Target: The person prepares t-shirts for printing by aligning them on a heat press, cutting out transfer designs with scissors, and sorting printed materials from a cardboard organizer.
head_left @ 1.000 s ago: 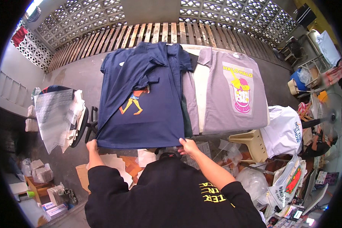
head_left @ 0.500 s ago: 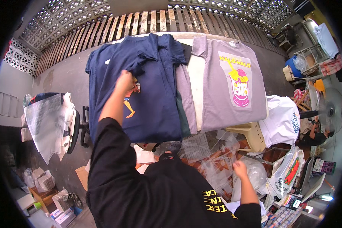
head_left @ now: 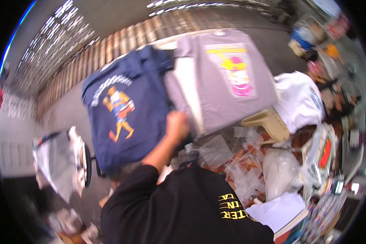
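Note:
My left hand, blurred, reaches to the lower right edge of a navy T-shirt; whether its fingers hold fabric is unclear. The navy shirt lies spread, showing a cartoon figure print under arched lettering. A grey-mauve T-shirt with a pink and yellow drink-glass print lies to its right on a pale padded board. Other folded fabric shows between the two shirts. My right hand is not visible.
A stack of sheets rests at left. On the right are a beige plastic chair, white draped fabric, plastic bags and mixed clutter. Loose sheets lie below the table. A slatted wooden barrier runs behind.
The navy fold has shifted, uncovering the figure and lettering. My left hand has moved from that print to the shirt's right edge. My right hand has left view. The camera has turned.

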Demonstrator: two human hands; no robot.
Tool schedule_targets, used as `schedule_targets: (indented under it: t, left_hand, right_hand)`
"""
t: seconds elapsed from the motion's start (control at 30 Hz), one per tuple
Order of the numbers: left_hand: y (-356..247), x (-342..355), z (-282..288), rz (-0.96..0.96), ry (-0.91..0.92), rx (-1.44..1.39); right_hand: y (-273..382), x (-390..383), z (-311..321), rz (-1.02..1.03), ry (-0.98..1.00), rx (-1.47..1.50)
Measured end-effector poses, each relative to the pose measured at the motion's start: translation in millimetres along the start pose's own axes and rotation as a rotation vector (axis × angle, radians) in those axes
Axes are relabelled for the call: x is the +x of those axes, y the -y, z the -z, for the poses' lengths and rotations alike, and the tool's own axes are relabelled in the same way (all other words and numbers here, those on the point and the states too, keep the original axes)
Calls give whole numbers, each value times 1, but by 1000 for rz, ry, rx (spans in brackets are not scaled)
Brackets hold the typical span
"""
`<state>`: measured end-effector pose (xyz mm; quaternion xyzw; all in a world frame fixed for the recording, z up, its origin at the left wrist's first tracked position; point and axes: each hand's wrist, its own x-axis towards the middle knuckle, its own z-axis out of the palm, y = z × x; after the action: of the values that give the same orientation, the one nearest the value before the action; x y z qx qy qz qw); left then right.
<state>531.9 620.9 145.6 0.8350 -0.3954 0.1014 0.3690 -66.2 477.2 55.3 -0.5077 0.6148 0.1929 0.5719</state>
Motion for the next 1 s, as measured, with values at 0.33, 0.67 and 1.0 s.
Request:
schedule_targets:
  t: [0.33, 0.67, 1.0]
  left_hand:
    - [-311, -88, -160, -1089, 1025, -598]
    - [-337, -166, -406, -1253, 1800, 122]
    - [-299, -131, -435, -1029, 1723, 390]
  right_hand:
    - [162, 33, 45, 625, -424, -220]
    - [-445, 86, -25, 156, -940, -96]
    - [-80, -171, 134, 471, -977, 566]
